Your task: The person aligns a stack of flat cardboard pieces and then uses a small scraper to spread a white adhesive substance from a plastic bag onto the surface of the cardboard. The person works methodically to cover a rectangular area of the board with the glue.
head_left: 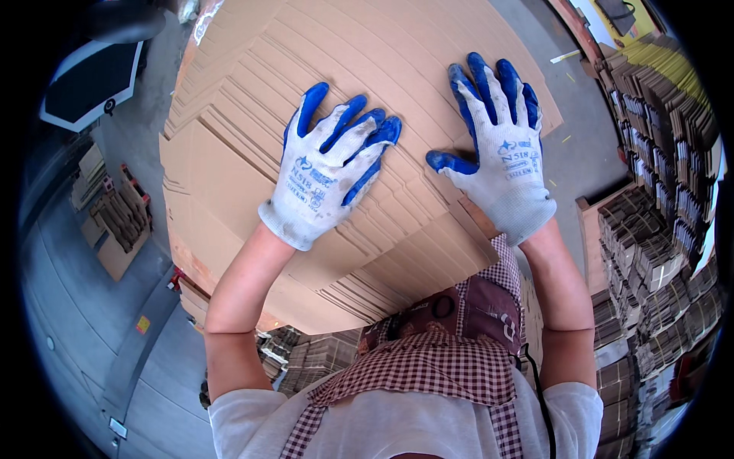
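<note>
Our left hand (325, 172) lies loosely unfurled on layered cardboard sheets (417, 103). Our right hand (502, 145) spreads wide near their right edge.

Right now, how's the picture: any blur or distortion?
Head view: the white-and-blue gloved left hand and right hand look sharp; fisheye bends lines on the grey-blue panelled surface at left; a dark rounded shape at upper left is blurred.
</note>
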A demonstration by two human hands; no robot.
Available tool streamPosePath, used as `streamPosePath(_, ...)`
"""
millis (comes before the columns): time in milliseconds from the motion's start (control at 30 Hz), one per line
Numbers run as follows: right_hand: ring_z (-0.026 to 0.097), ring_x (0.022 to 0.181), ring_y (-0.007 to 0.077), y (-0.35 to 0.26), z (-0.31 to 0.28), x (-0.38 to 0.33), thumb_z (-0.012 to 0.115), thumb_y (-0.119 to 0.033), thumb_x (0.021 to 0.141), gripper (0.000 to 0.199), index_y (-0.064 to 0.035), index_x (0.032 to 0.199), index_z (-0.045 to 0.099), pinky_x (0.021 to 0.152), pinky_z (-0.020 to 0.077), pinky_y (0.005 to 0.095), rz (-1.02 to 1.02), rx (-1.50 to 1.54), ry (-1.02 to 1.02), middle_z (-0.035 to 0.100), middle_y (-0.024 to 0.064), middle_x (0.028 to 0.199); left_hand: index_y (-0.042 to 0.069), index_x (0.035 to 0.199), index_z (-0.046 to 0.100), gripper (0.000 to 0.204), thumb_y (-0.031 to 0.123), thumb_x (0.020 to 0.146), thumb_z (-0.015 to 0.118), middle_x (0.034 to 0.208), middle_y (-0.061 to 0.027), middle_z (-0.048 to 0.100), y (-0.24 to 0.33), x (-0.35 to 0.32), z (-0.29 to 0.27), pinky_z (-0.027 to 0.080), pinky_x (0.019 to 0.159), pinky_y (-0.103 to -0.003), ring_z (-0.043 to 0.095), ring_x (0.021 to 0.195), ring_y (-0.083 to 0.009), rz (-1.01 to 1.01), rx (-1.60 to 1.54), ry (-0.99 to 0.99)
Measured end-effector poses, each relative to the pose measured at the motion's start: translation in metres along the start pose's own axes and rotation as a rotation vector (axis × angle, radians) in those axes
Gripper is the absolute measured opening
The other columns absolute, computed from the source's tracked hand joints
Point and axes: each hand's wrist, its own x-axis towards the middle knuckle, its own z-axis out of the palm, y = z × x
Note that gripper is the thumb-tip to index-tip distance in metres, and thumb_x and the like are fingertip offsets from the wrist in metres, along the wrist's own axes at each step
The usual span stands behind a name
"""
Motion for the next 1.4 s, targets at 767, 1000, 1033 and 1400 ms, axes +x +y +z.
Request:
streamPosePath(767,0.022,0.152,0.0396,-0.013,0.001,-0.007,0.084,-0.041,0.074,0.096,-0.0144,0.155,0.040,0.125,0.0119,0.0564,0.020,0.010,0.001,0.032,0.0113,0.164,0.017,0.127,0.071,0.048,0.014,0.080,0.070,0.121,-0.0025,0.070,-0.008,0.008,-0.008,0.031,0.120,-0.060,0.056,0.131,-0.0280,0.082,-0.114,-0.043)
streamPosePath(1000,0.023,0.152,0.0403,-0.015,0.001,-0.005,0.083,-0.044,0.075,0.095,-0.0152,0.155,0.041,0.123,0.0135,0.0592,0.033,-0.047,-0.017,0.032,0.0110,0.163,0.017,0.127,0.072,0.045,0.017,0.082,0.069,0.118,-0.0029,0.070,-0.009,0.009,-0.007,0.030,0.120,-0.060,0.058,0.126,-0.0277,0.078,-0.160,-0.029)
streamPosePath(1033,0.023,0.152,0.0404,-0.017,0.000,-0.004,0.082,-0.045,0.075,0.094,-0.0156,0.155,0.041,0.122,0.0139,0.0603,0.035,-0.063,-0.027,0.032,0.0107,0.164,0.017,0.126,0.072,0.043,0.019,0.083,0.068,0.114,-0.0036,0.070,-0.009,0.011,-0.007,0.029,0.120,-0.060,0.061,0.123,-0.0267,0.084,-0.153,-0.017)
streamPosePath(1400,0.021,0.153,0.0391,-0.032,-0.008,0.002,0.085,-0.043,0.072,0.103,-0.0181,0.158,0.034,0.120,0.0184,0.0642,0.120,-0.212,-0.164,0.026,0.0078,0.167,0.016,0.119,0.074,0.034,0.023,0.087,0.065,0.112,-0.0043,0.069,-0.002,0.023,-0.011,0.029,0.120,-0.060,0.063,0.116,-0.0234,0.113,-0.113,-0.083)
